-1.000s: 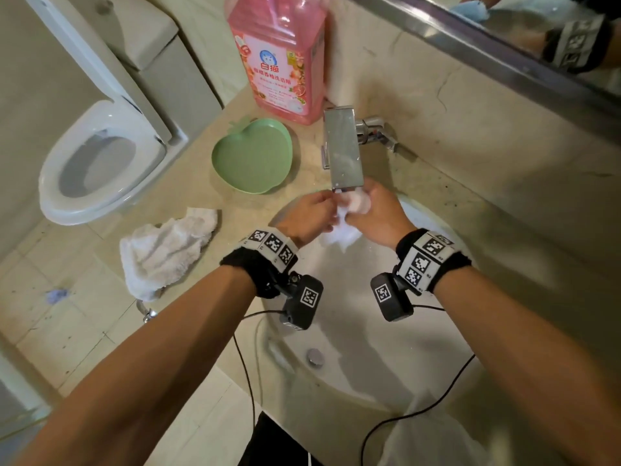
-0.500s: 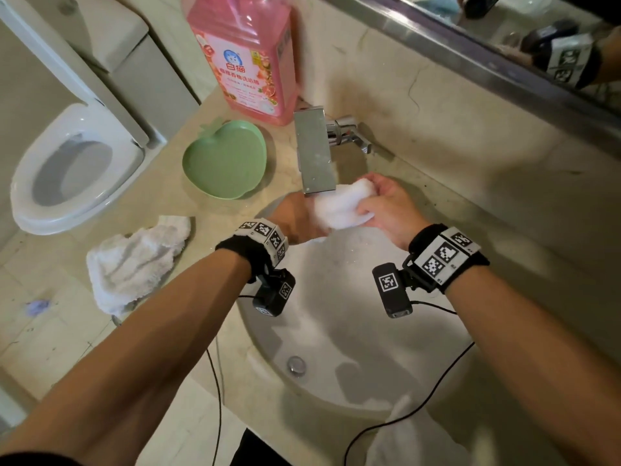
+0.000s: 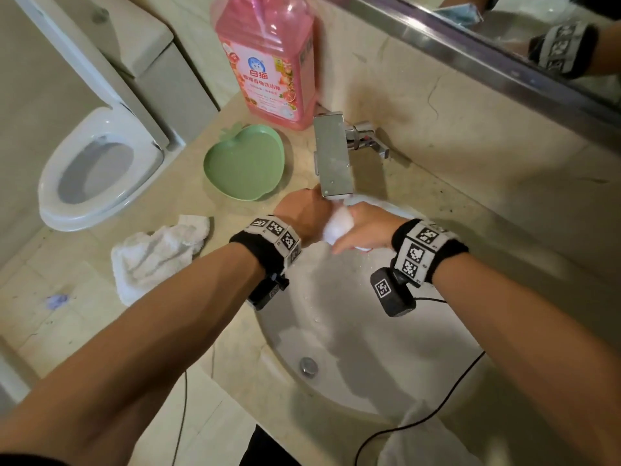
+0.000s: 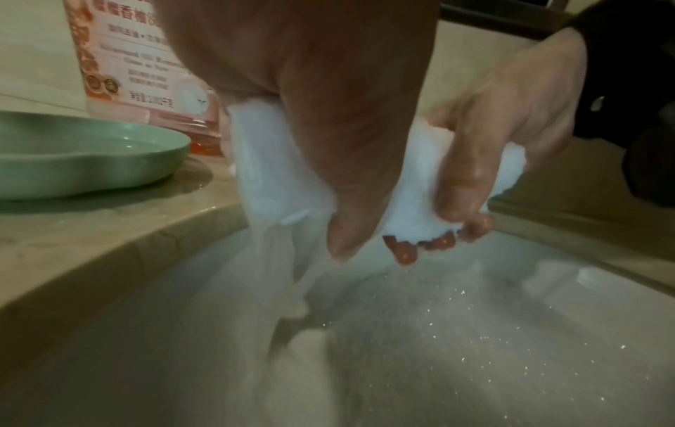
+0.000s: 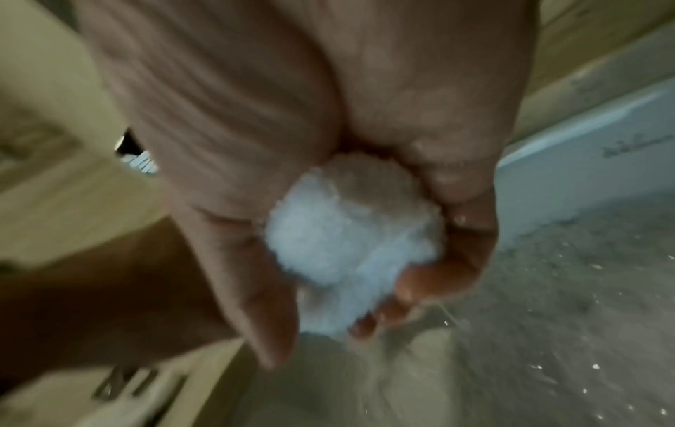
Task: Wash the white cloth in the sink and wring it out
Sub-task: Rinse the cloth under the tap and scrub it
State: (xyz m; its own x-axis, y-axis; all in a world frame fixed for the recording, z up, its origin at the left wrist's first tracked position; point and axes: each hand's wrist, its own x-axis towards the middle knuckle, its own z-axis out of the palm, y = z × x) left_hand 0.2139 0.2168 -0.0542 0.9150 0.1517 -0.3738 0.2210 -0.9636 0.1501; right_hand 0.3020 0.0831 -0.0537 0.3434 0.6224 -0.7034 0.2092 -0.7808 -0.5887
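Note:
Both hands meet under the steel faucet [image 3: 332, 159] at the back of the white sink [image 3: 353, 358]. Between them is a bunched wet white cloth [image 3: 339, 225]. My left hand [image 3: 304, 213] grips one end of the cloth [image 4: 277, 173], and water streams from it into the basin. My right hand [image 3: 364, 228] curls round the other end; its fingers [image 4: 464, 185] squeeze the wad. In the right wrist view the cloth [image 5: 347, 239] sits balled in the cupped right hand [image 5: 383, 260].
A green apple-shaped dish [image 3: 245, 163] and a pink detergent bottle [image 3: 268, 58] stand on the counter left of the faucet. A second white towel [image 3: 158, 253] lies at the counter's left edge. A toilet [image 3: 97, 169] is further left. A mirror [image 3: 504, 35] runs above.
The hands have drawn closer together and the cloth is squeezed into a tighter wad; half a second ago it showed broader between them. Water now runs off it.

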